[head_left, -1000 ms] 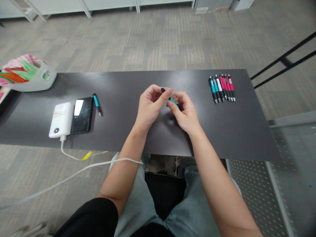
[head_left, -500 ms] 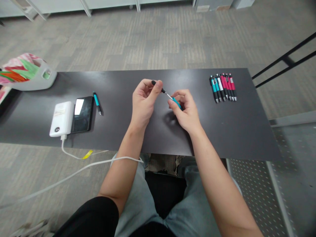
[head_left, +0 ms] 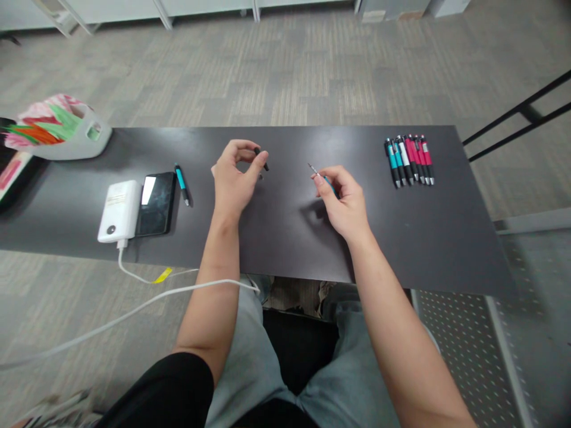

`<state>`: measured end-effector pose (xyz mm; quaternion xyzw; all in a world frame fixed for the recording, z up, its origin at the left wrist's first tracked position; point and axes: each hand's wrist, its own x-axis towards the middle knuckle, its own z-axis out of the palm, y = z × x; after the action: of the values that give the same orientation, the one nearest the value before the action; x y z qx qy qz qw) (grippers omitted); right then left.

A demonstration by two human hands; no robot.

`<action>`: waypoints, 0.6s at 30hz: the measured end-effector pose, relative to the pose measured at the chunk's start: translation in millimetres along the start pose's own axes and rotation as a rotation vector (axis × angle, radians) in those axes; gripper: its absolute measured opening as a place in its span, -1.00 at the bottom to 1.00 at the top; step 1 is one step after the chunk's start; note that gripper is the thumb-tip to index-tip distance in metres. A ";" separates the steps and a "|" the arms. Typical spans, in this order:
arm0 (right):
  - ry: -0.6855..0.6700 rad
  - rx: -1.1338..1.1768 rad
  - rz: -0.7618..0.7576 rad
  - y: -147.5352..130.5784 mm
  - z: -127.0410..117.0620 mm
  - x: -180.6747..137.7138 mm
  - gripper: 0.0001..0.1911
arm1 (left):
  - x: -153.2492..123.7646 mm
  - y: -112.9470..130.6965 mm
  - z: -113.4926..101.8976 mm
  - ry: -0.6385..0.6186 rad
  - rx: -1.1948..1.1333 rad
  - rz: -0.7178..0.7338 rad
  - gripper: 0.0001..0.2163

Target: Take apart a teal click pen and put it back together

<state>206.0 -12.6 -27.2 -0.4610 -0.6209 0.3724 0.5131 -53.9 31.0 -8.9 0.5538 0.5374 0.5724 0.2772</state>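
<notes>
Between the thumb and fingers of my left hand (head_left: 234,181) is a short black pen grip (head_left: 263,160), held above the table. A small greyish bit shows just below it, too blurred to name. My right hand (head_left: 344,201) is closed around a teal pen barrel (head_left: 331,186), largely covered by the fingers. Out of the barrel pokes a thin refill (head_left: 313,169), its tip pointing up and left. The two pen parts are apart, with bare tabletop between the hands.
On the dark table (head_left: 285,238), a row of teal, white and pink pens (head_left: 409,160) lies at right. One teal pen (head_left: 182,184) lies at left beside a black phone (head_left: 156,205) and a white power bank (head_left: 119,211). A white cable (head_left: 178,291) crosses my left forearm. A white basket (head_left: 96,139) stands far left.
The black grip has come off the refill and barrel. My left hand has moved left with the grip, while my right hand stays nearly in place and the refill tip is now exposed.
</notes>
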 end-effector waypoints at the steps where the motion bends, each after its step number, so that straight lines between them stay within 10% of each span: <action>1: 0.002 0.003 -0.003 0.0 -0.2 0.1 -0.38 | -1.1 -2.8 0.5 -0.026 0.091 0.005 -0.62; 9: -0.007 0.004 -0.005 0.1 -1.7 -0.9 -0.44 | -10.7 -3.1 16.6 -0.160 0.592 -0.008 -0.80; 18: -0.006 -0.020 0.043 -5.6 -1.9 0.2 -0.35 | -11.3 -5.1 -10.6 -0.416 0.688 -0.036 -0.50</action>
<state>206.8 -14.1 -21.5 -0.4783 -0.6162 0.3785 0.4982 -62.5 18.7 -15.4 0.7087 0.6398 0.2299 0.1883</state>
